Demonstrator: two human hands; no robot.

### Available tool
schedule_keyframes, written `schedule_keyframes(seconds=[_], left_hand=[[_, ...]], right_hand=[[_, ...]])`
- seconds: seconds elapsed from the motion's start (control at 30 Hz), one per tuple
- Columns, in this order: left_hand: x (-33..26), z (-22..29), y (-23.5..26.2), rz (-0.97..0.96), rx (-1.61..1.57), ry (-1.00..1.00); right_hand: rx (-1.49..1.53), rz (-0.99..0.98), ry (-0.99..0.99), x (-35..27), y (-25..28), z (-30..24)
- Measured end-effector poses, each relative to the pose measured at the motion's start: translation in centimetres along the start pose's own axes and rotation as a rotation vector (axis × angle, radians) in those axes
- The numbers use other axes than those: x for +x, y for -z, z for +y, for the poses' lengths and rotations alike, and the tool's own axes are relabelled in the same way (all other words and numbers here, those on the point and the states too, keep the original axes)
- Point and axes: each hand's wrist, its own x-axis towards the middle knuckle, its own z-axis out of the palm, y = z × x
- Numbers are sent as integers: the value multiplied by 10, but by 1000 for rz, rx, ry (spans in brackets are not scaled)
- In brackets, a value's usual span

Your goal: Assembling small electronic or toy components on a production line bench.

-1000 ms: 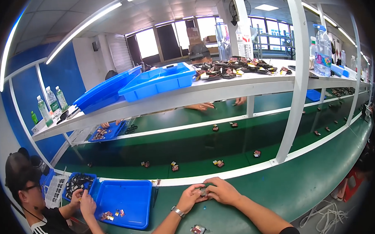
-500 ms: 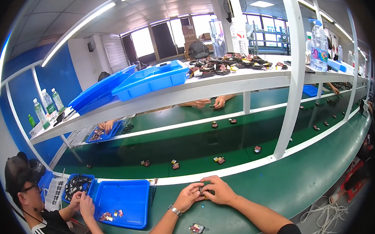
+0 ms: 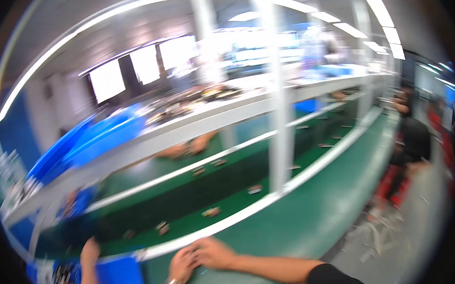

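Bright windows (image 3: 144, 63); grey floor (image 3: 419, 230)

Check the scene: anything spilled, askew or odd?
A pale tangle, perhaps cable, sprawls loosely on the floor beside the green bench, toward the right; it looks untidy. Nothing else stands out, though blur hides any fine damage at the left hand and right hand.

The head-worn fisheye camera looks forward and down over the green workbench (image 3: 302, 230), close above the left hand (image 3: 181, 265) and right hand (image 3: 215, 252); windows (image 3: 144, 63) lie far left.
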Motion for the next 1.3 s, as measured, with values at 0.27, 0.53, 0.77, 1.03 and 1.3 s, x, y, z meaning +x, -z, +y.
schedule_keyframes(seconds=[0.27,0.53,0.77,1.03,1.3], left_hand=[[2,9,-5,-68,156,-93],[3,5,-9,-31,161,-109],[5,2,-6,-11,185,-177],[3,16,-36,-48,200,-158],[-2,7,-24,-253,212,-191]], right_hand=[[-14,130,22,-3,-11,7],[31,166,-23,-8,-14,14],[55,141,-5,-5,-20,21],[47,170,-47,-4,-18,25],[81,151,-2,-8,-28,28]])
